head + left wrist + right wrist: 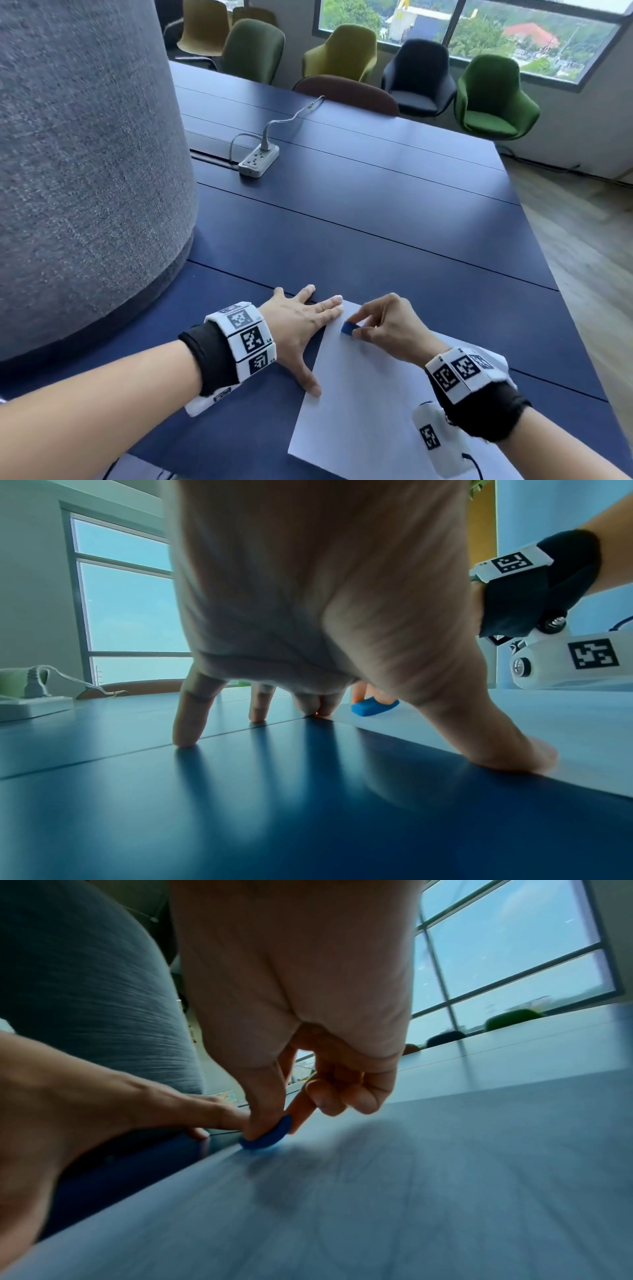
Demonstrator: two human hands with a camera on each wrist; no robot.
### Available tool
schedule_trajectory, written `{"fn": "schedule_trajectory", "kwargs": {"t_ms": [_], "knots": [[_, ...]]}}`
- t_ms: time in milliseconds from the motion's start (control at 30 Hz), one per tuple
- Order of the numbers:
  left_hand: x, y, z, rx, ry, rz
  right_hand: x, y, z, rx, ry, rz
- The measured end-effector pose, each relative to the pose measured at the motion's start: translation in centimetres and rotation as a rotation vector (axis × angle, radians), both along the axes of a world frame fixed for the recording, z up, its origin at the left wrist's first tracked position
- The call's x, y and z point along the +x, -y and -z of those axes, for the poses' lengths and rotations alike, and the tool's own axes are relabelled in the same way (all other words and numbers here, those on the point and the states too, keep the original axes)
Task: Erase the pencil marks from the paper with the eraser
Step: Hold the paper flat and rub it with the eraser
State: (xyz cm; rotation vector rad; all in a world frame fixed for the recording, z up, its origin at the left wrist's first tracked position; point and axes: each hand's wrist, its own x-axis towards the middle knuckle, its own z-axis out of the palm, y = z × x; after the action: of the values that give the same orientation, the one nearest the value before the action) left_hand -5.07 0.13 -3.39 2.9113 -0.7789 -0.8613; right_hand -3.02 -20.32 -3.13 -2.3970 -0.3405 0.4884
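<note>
Right hand (387, 325) pinches eraser (349, 328) on paper (359, 394); left hand (301, 329) flat

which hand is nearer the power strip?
Left. The left hand lies flat at the paper's left edge, below the power strip; the right hand sits further right, pinching the eraser.

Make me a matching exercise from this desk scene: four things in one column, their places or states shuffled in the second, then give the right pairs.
Things
1. eraser
2. left hand
3. paper
4. power strip

Places or states
A. far up the blue table, a plug in it
B. pinched by the right hand, pressed on the paper
C. spread flat, fingertips and thumb at the sheet's edge
D. lying flat under the eraser

Pairs: 1-B, 2-C, 3-D, 4-A
</note>
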Motion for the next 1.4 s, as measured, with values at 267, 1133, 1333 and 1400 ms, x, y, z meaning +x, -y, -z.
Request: {"fn": "schedule_trajectory", "kwargs": {"t_ms": [267, 1133, 1333, 1400], "knots": [[-0.5, 0.0, -0.2, 0.015, 0.014, -0.004, 0.1, -0.1, 0.5, 0.108, 0.021, 0.132], [-0.7, -0.2, -0.1, 0.009, 0.024, -0.008, -1.0, -0.7, 0.0, 0.045, -0.03, 0.137], [-0.6, -0.1, 0.1, 0.023, 0.025, -0.003, -3.0, -1.0, -0.1, 0.01, -0.174, -0.03], [-0.6, -0.2, 0.1, 0.028, 0.021, 0.001, -2.6, -1.0, -0.3, -0.01, -0.152, -0.014]]}}
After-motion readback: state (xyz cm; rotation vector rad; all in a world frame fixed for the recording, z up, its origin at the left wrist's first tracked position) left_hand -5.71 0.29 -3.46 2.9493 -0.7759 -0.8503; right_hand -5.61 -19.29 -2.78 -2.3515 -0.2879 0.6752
